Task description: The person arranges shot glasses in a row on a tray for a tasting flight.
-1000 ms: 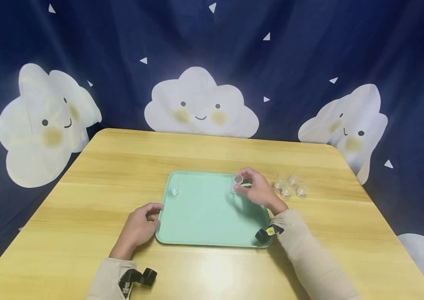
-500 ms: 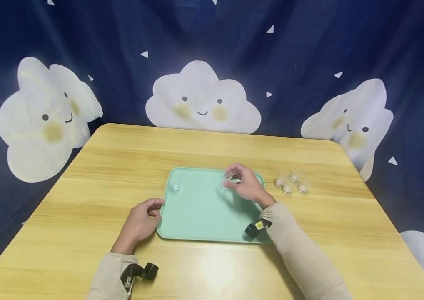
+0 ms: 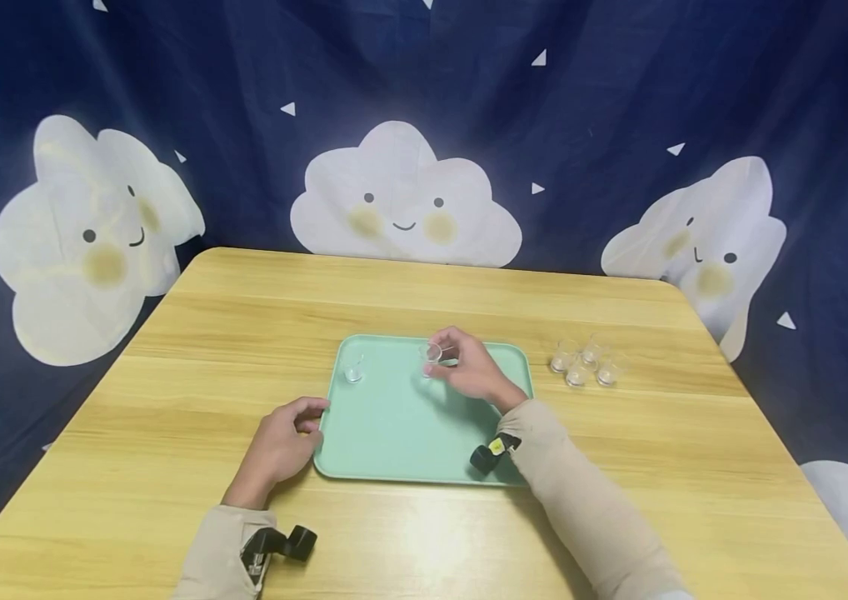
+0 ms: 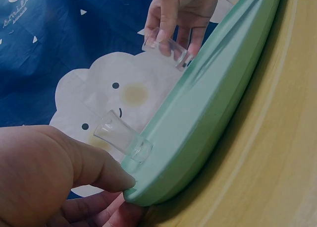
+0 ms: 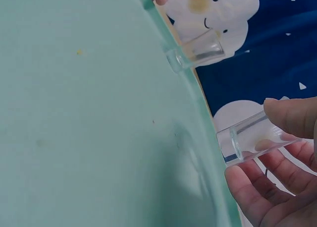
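A green tray (image 3: pixel 394 442) lies on the wooden table. At its left edge my left hand (image 3: pixel 277 448) grips the rim, thumb on top and fingers beneath, as the left wrist view shows. My right hand (image 3: pixel 475 371) holds a clear shot glass (image 5: pixel 257 135) between thumb and fingers, upright over the far middle part of the tray. In the right wrist view the glass's base is close over the tray surface. Another clear shot glass (image 4: pixel 124 136) stands upright in the tray's far left corner, just beyond my left thumb (image 4: pixel 106 172).
Several more clear shot glasses (image 3: pixel 576 377) stand in a cluster on the table (image 3: pixel 656 467), right of the tray. Behind the table's far edge hangs a dark blue curtain (image 3: pixel 244 58) with smiling white clouds.
My right hand has carried the shot glass leftward over the tray, from near its far right corner toward the middle. The left hand stays at the rim. The head view has shifted slightly.
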`<action>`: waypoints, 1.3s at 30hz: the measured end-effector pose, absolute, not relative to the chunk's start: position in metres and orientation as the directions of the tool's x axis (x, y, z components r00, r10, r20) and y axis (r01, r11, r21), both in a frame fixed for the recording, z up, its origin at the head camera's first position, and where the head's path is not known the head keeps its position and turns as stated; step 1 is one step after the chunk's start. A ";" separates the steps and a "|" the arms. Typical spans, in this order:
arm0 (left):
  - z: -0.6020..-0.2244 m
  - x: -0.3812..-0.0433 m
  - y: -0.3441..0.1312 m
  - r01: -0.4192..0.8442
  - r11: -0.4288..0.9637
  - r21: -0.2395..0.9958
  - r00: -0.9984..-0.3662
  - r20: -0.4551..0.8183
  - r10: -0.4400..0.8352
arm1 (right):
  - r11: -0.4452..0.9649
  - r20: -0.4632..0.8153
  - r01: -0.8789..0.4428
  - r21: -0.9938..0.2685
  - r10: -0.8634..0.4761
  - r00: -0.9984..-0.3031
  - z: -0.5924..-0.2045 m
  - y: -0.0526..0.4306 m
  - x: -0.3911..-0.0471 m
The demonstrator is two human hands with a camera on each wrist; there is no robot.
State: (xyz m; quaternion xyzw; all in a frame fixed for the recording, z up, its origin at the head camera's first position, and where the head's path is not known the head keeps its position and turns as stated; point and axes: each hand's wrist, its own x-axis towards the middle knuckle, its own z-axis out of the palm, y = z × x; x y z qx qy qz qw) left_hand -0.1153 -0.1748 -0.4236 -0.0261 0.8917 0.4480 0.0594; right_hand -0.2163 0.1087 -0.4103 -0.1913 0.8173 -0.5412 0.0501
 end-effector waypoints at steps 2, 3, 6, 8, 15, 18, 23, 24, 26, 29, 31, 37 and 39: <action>-0.425 -0.114 -0.175 -0.104 0.601 0.792 -0.991 -0.132 0.003 | 0.345 0.115 -0.255 -0.903 -0.376 -0.919 -0.413 0.105 -0.217; -0.425 -0.113 -0.176 -0.107 0.603 0.791 -0.991 -0.135 0.000 | 0.349 0.106 -0.250 -0.903 -0.381 -0.918 -0.414 0.103 -0.217; -0.427 -0.110 -0.177 -0.115 0.606 0.787 -0.990 -0.141 -0.004 | 0.374 0.077 -0.240 -0.896 -0.401 -0.913 -0.416 0.098 -0.216; -0.428 -0.110 -0.177 -0.112 0.605 0.788 -0.990 -0.139 -0.002 | 0.385 0.068 -0.240 -0.891 -0.410 -0.909 -0.416 0.094 -0.216; -0.425 -0.116 -0.175 -0.086 0.602 0.794 -0.993 -0.116 0.011 | 0.400 0.069 -0.249 -0.882 -0.412 -0.908 -0.412 0.084 -0.223; -0.423 -0.118 -0.174 -0.087 0.602 0.794 -0.993 -0.118 0.011 | 0.404 0.058 -0.247 -0.881 -0.424 -0.904 -0.410 0.079 -0.225; -0.422 -0.119 -0.173 -0.085 0.603 0.793 -0.993 -0.115 0.011 | 0.414 0.037 -0.238 -0.878 -0.438 -0.898 -0.409 0.073 -0.227; -0.422 -0.119 -0.173 -0.084 0.603 0.794 -0.993 -0.114 0.012 | 0.418 0.033 -0.237 -0.877 -0.439 -0.898 -0.409 0.072 -0.227; -0.422 -0.120 -0.173 -0.081 0.603 0.794 -0.994 -0.112 0.013 | 0.425 0.027 -0.234 -0.875 -0.439 -0.898 -0.408 0.071 -0.228; -0.422 -0.121 -0.174 -0.075 0.605 0.793 -0.994 -0.106 0.017 | 0.424 0.029 -0.237 -0.874 -0.441 -0.897 -0.409 0.068 -0.229; -0.422 -0.121 -0.174 -0.070 0.607 0.792 -0.995 -0.102 0.019 | 0.421 0.037 -0.244 -0.874 -0.444 -0.895 -0.410 0.067 -0.229; -0.423 -0.120 -0.174 -0.075 0.612 0.788 -0.994 -0.107 0.017 | 0.424 0.042 -0.249 -0.871 -0.442 -0.896 -0.414 0.059 -0.229; -0.424 -0.117 -0.175 -0.080 0.614 0.785 -0.994 -0.112 0.013 | 0.432 0.030 -0.243 -0.868 -0.442 -0.896 -0.415 0.057 -0.229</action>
